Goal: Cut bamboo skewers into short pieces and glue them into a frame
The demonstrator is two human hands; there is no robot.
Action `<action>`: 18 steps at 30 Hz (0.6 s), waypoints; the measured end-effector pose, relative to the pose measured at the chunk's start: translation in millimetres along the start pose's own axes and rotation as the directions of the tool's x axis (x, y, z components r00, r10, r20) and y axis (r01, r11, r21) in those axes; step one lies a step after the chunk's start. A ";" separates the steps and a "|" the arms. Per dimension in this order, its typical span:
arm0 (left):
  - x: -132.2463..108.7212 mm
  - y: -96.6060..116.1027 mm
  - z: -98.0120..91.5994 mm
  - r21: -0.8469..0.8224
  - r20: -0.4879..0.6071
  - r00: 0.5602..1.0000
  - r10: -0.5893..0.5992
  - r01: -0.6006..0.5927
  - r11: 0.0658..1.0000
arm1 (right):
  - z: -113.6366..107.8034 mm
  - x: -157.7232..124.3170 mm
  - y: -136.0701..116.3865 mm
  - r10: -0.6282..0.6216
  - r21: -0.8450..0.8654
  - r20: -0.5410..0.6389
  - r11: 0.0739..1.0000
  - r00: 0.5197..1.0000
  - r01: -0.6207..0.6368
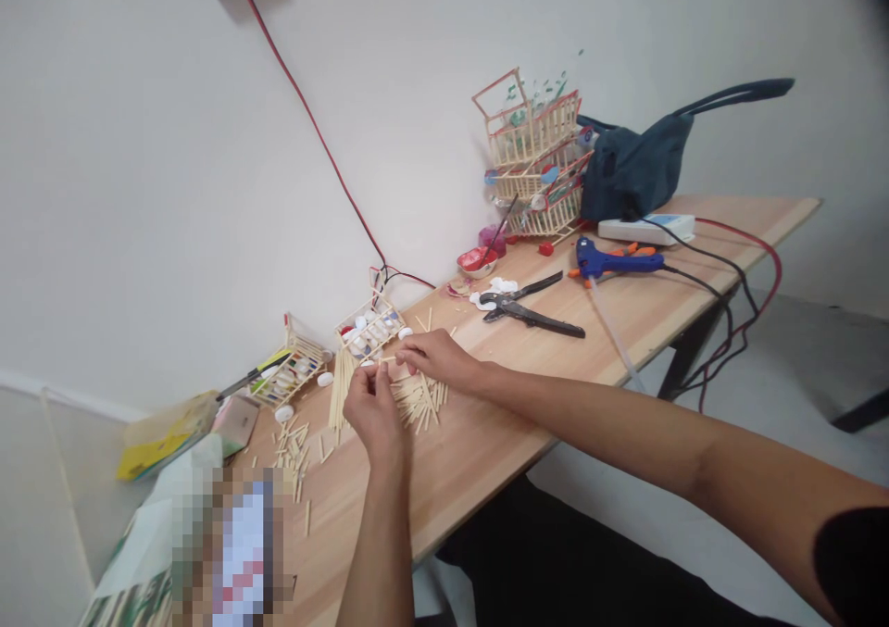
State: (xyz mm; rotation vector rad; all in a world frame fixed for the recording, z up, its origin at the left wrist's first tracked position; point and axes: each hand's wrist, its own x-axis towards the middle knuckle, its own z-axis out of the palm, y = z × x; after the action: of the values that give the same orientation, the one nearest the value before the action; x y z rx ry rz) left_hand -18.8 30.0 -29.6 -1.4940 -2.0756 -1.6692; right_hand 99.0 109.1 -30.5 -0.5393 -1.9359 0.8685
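Observation:
Between my two hands a short, pale wooden stick (387, 360) is held level above the table. My left hand (375, 414) is closed, pinching the stick's left end between thumb and fingertips. From the right, my right hand (441, 360) pinches its other end, fingers bent together. Below and behind the hands lies a loose pile of cut sticks (425, 405). Just left of my left hand is a bundle of longer sticks (340, 388). More short stick pieces (295, 451) are scattered further left.
Small stick-built baskets (371, 331) with bottles stand along the wall. Black cutting pliers (532, 310) and a blue glue gun (615, 261) lie to the right. Stacked stick baskets (534, 169) and a dark blue bag (635, 169) stand at the back. Cables hang over the table edge.

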 end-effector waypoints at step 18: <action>-5.1 9.6 -8.3 0.037 -0.189 0.954 0.234 -0.231 0.972 | -6.4 -3.1 -17.2 -0.179 0.026 -0.037 0.983 0.983 0.180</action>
State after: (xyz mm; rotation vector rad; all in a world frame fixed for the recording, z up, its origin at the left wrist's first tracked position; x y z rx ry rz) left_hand -13.2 19.7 -22.6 -1.4438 -1.7363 -1.6322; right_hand 105.7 98.0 -17.2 -0.3537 -1.9045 0.7662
